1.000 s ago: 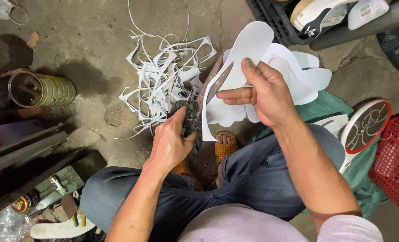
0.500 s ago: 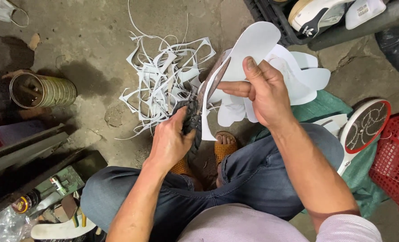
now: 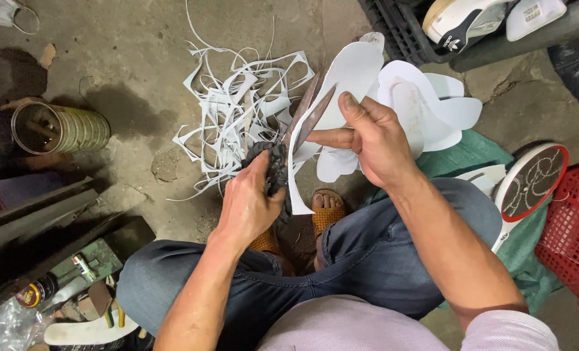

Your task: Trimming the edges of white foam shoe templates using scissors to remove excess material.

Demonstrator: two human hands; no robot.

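My left hand (image 3: 249, 203) grips the cloth-wrapped handles of large scissors (image 3: 306, 117), whose rusty blades are apart and point up and away from me. My right hand (image 3: 370, 138) pinches a white insole-shaped sheet (image 3: 349, 78) and holds it against the blades, thumb on top. A narrow white strip (image 3: 294, 183) hangs down from the sheet's left edge. Behind my right hand lies a stack of white cut-out insoles (image 3: 432, 107). I sit low with both knees in blue jeans and sandalled feet (image 3: 328, 209) below the hands.
A heap of white offcut strips (image 3: 237, 120) lies on the concrete floor ahead. A round metal tin (image 3: 59, 128) stands at left. At right are an electric swatter racket (image 3: 530, 183), a red basket (image 3: 572, 227) and a green cloth. A black crate (image 3: 406, 29) holds shoes.
The scissors and the white sheet have shifted slightly; the blades now sit further along the sheet's edge. Both hands keep their grip.
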